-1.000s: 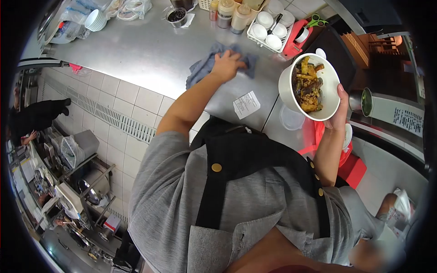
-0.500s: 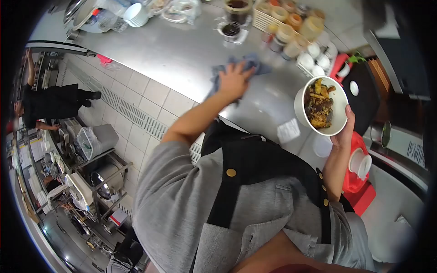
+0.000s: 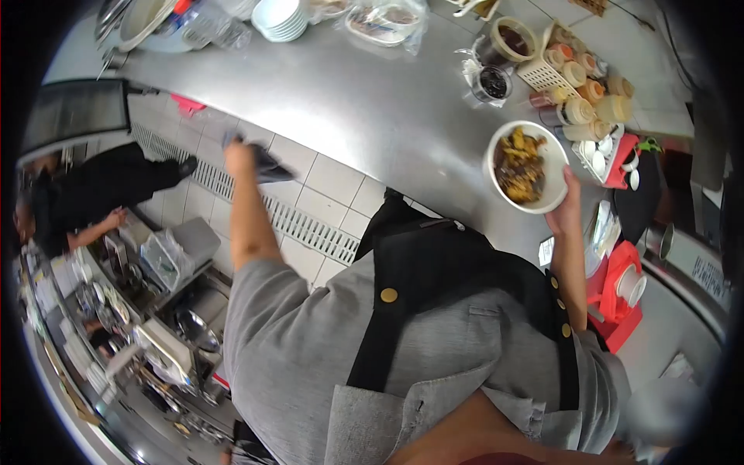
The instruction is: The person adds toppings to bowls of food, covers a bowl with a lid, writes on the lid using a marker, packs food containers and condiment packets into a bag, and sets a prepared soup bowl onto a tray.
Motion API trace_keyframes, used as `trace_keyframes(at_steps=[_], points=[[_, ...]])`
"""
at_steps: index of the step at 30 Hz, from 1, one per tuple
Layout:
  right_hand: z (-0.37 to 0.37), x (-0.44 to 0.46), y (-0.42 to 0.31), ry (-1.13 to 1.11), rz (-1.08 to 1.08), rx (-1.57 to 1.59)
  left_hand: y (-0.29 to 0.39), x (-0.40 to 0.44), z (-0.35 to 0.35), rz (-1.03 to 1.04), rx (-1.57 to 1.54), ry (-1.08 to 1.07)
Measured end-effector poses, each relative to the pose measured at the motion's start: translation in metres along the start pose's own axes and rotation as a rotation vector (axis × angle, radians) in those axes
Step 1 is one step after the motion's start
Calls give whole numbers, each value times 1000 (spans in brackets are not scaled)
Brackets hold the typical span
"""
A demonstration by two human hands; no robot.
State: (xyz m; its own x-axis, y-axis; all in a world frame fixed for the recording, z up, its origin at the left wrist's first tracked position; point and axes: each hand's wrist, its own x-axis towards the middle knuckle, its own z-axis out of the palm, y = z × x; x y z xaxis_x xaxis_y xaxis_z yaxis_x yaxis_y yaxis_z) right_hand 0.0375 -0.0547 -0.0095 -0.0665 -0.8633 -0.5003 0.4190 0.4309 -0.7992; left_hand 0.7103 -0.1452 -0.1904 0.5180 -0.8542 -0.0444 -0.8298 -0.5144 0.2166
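My left hand (image 3: 241,160) is closed on a dark blue-grey cloth (image 3: 271,168). The hand and cloth are out past the table's edge, above the tiled floor, and the cloth hangs to the right of the fingers. My right hand (image 3: 568,203) holds a white bowl (image 3: 553,177) from its right side, above the steel table (image 3: 372,101). Brown and yellow cooked food pieces (image 3: 518,167) fill part of the bowl, which tilts toward me.
Sauce bottles (image 3: 577,74) crowd a white basket at the back right, beside dark sauce containers (image 3: 491,82). Stacked pale bowls (image 3: 280,19) and bagged items line the table's far side. A red bag (image 3: 620,283) is at right. A person in black (image 3: 108,186) stands at left.
My left hand has swung left off the table with the cloth, which it was pressing flat on the steel. The bowl stays in my right hand. The view has shifted.
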Motion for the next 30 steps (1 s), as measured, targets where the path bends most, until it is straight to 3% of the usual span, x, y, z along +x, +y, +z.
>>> trace_keyframes(at_steps=[2,4,6,7,8,12,14,16,20,23,24,26,27,29,30], points=[[12,23,21,11,-51,-32,-28,20,-36,-207,-93,-72],[33,42,40,43,-28,-17,-54,54,-36,-73,-192,-2],[45,68,65,39,-17,-51,15,39,-90,-19,-538,-108],[51,84,81,53,-8,-47,16,56,-83,93,-553,-111],[60,92,95,51,-26,-35,41,55,-94,258,-471,-96],[91,125,113,103,2,24,149,54,-114,344,-20,-227],[87,135,120,97,-278,-397,194,62,-120,739,83,-75],[80,131,111,198,-367,-497,262,76,-134,726,-230,-175],[33,97,92,277,-400,-630,378,127,-122,786,-462,-167],[-24,49,90,504,-422,-449,434,206,-90,705,-512,10],[-46,25,90,633,-459,-588,446,227,-84,716,-523,21],[-118,-23,129,911,-542,-708,463,266,-74,544,-499,235],[-140,-53,148,1128,-513,-643,469,280,-66,551,-515,248],[-207,-131,211,1299,-388,-816,476,307,-46,650,-377,146],[-219,-165,237,1417,-421,-634,479,321,-31,701,-342,71]])
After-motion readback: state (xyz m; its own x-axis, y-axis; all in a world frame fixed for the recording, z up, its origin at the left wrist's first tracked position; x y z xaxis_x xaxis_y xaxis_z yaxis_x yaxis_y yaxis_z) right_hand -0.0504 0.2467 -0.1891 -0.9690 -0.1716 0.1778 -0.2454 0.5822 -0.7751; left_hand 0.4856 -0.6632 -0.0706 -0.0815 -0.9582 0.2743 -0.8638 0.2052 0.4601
